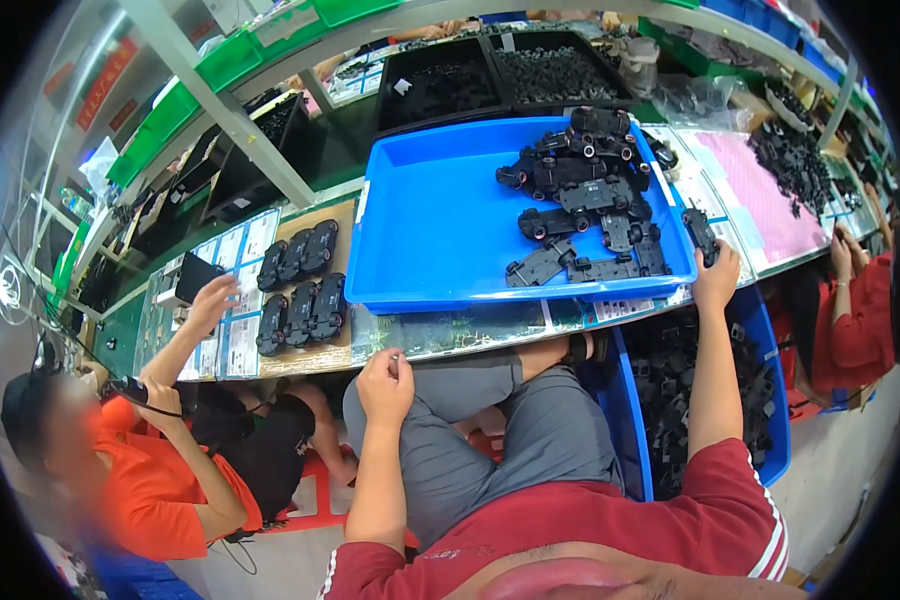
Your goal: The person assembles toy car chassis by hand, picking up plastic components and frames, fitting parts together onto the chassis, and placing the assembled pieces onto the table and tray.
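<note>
One black toy-car chassis (701, 235) stands long-axis upright, pinched in the right hand (716, 280); left hand (385, 385) fisted, seemingly empty.

A factory assembly line. Workers sit along a long bench (490, 330) beneath racks of green bins (230, 55). A blue tray (430, 230) holds black plastic toy-car chassis (580, 190).
</note>
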A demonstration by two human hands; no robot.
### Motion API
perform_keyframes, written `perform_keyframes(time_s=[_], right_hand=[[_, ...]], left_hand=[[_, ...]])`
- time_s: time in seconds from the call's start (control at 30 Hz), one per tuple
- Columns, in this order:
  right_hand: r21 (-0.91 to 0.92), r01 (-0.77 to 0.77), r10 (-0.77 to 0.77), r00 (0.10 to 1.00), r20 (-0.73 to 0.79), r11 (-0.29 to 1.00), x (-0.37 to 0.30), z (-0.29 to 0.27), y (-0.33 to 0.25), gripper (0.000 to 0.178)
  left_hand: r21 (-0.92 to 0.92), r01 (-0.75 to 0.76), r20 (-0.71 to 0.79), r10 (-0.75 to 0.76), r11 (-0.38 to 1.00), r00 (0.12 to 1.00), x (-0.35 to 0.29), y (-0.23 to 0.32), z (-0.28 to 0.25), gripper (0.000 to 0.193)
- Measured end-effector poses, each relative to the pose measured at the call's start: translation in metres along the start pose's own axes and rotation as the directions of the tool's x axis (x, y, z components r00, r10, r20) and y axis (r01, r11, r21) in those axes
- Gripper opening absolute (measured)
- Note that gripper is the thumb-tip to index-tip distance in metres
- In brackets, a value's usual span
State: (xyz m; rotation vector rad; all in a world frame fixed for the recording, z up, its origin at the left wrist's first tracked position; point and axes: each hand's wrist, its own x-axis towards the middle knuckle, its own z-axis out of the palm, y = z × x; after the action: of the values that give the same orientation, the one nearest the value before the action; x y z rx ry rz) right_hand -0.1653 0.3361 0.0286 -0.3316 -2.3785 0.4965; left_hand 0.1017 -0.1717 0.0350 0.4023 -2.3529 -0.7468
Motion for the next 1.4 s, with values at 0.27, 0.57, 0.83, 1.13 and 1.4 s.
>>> perform_keyframes(time_s=[0.27, 0.57, 0.83, 1.13, 1.4], right_hand=[[-0.015, 0.042, -0.042, 0.999, -0.019, 0.999, -0.001, 0.003, 0.008, 0.045], [-0.019, 0.057, -0.056, 0.998, 0.019, 0.998, 0.002, -0.003, 0.000, 0.046], [-0.005, 0.054, -0.054, 0.998, 0.038, 0.999, 0.000, -0.004, 0.001, 0.047], [-0.048, 0.062, -0.059, 0.997, 0.054, 0.997, -0.001, -0.004, -0.002, 0.048], [-0.071, 0.068, -0.064, 0.996, 0.054, 0.995, 0.003, 0.004, 0.004, 0.048]], left_hand=[[-0.021, -0.037, 0.007, 0.037, 0.999, 0.999, -0.002, 0.003, 0.000, 0.007], [-0.064, -0.029, 0.008, 0.029, 0.998, 1.000, -0.002, 0.005, -0.006, 0.008], [-0.102, -0.028, 0.019, 0.030, 0.994, 0.999, -0.003, 0.005, -0.011, 0.010], [-0.101, -0.003, 0.062, 0.009, 0.995, 0.998, -0.006, 0.001, -0.015, 0.010], [-0.113, -0.013, 0.068, 0.021, 0.993, 0.997, -0.003, -0.007, -0.013, 0.013]])
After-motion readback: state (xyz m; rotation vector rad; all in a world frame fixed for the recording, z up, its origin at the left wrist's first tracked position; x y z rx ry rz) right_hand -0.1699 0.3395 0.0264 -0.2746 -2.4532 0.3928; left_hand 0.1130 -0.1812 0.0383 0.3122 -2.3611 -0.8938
